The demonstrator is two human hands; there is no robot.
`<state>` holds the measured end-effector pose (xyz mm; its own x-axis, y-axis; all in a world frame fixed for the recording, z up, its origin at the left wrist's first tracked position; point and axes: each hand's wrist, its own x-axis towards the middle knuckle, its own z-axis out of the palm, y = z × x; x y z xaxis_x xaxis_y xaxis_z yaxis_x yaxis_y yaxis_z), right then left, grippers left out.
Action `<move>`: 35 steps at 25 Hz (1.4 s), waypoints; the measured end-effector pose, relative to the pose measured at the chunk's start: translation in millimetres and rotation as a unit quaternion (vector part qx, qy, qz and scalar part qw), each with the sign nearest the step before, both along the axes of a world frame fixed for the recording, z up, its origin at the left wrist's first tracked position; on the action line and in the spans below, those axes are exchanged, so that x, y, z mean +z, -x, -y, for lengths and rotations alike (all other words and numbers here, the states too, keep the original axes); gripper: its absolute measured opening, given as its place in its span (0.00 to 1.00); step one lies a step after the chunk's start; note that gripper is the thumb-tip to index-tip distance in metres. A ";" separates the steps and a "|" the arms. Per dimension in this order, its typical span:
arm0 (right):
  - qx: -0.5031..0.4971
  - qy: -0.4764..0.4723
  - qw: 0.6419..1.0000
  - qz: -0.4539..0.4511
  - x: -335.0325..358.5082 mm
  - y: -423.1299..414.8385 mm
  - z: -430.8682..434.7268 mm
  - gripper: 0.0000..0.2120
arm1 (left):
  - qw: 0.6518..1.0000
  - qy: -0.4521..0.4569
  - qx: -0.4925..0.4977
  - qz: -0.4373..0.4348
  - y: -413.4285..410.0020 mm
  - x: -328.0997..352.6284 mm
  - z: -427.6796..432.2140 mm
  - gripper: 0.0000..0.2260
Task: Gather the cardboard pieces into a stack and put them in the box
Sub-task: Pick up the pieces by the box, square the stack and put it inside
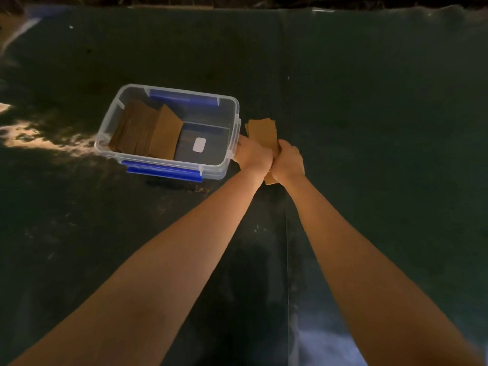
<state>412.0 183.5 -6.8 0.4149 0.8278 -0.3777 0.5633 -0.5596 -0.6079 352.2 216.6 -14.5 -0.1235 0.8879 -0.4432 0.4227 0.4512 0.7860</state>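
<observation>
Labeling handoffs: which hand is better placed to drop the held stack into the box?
Left, probably. The left hand sits right beside the clear box, at its right wall, while the right hand is on the far side of the cardboard stack. Both grip it now, so the left has the shorter path in.

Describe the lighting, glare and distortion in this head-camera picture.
Head view: dim and warm overall, so the dark work surface shows little detail; a bright patch of glare washes out the surface left of the clear plastic box; wide-angle stretch makes the forearms balloon toward the bottom corners; the left hand, right hand and cardboard stack look slightly soft.
</observation>
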 end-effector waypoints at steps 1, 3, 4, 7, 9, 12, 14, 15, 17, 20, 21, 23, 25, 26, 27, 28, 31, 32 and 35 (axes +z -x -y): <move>-0.009 0.002 1.000 -0.020 0.6 -1.7 1.2 0.22 | 1.000 0.018 0.010 0.000 -0.6 1.3 0.0 0.28; -0.052 -0.005 0.994 -0.092 2.3 -4.9 7.3 0.22 | 0.999 0.054 -0.001 0.005 0.0 8.1 3.4 0.20; -0.076 -0.013 0.988 -0.137 4.1 -5.9 13.8 0.21 | 0.998 0.065 -0.024 0.011 1.3 14.1 8.4 0.15; -0.088 -0.028 0.974 -0.206 9.7 -1.3 52.2 0.19 | 0.986 -0.005 -0.162 -0.044 17.7 32.0 37.8 0.17; -0.071 -0.054 0.975 -0.204 12.6 4.3 86.8 0.23 | 0.958 -0.080 -0.255 -0.101 46.0 41.7 67.2 0.18; -0.019 -0.105 0.975 -0.196 21.1 18.5 116.6 0.41 | 0.884 -0.142 -0.341 -0.286 107.0 53.9 106.1 0.28; 0.069 -0.105 0.967 -0.220 20.6 40.3 118.2 0.44 | 0.844 -0.153 -0.372 -0.355 143.6 56.9 123.1 0.32; 0.110 -0.095 0.961 -0.234 17.2 53.8 117.5 0.44 | 0.829 -0.161 -0.385 -0.372 156.7 55.8 128.4 0.33; 0.156 -0.081 0.947 -0.270 7.9 78.6 115.9 0.43 | 0.816 -0.182 -0.400 -0.376 172.9 47.9 131.8 0.33; 0.147 -0.096 0.938 -0.299 -7.2 101.4 120.2 0.40 | 0.816 -0.212 -0.409 -0.349 186.4 33.1 134.5 0.33; 0.138 -0.112 0.938 -0.297 -10.6 106.0 122.8 0.38 | 0.817 -0.222 -0.410 -0.339 188.0 28.1 136.7 0.33; 0.130 -0.147 0.940 -0.280 -17.4 113.2 127.1 0.35 | 0.826 -0.233 -0.411 -0.307 190.0 21.3 140.5 0.35; 0.134 -0.180 0.935 -0.274 -22.1 114.5 129.1 0.32 | 0.843 -0.252 -0.396 -0.261 197.6 21.9 138.8 0.39; 0.138 -0.189 0.931 -0.279 -24.4 113.9 130.3 0.32 | 0.852 -0.256 -0.382 -0.249 205.9 22.6 137.5 0.41; 0.141 -0.194 0.928 -0.284 -25.2 111.9 131.1 0.32 | 0.863 -0.254 -0.363 -0.243 215.7 22.2 136.2 0.43; 0.140 -0.194 0.926 -0.290 -26.2 109.9 131.4 0.32 | 0.884 -0.235 -0.337 -0.224 226.4 20.0 136.3 0.46; 0.123 -0.193 0.925 -0.302 -29.4 116.1 133.9 0.34 | 0.967 -0.114 -0.229 0.005 235.6 10.1 150.6 0.48; 0.117 -0.197 0.925 -0.302 -30.4 121.4 135.6 0.34 | 0.972 -0.115 -0.198 0.057 232.2 5.8 157.5 0.47; 0.112 -0.211 0.923 -0.303 -34.9 129.8 138.0 0.36 | 0.970 -0.170 -0.146 0.096 227.0 -8.0 164.1 0.41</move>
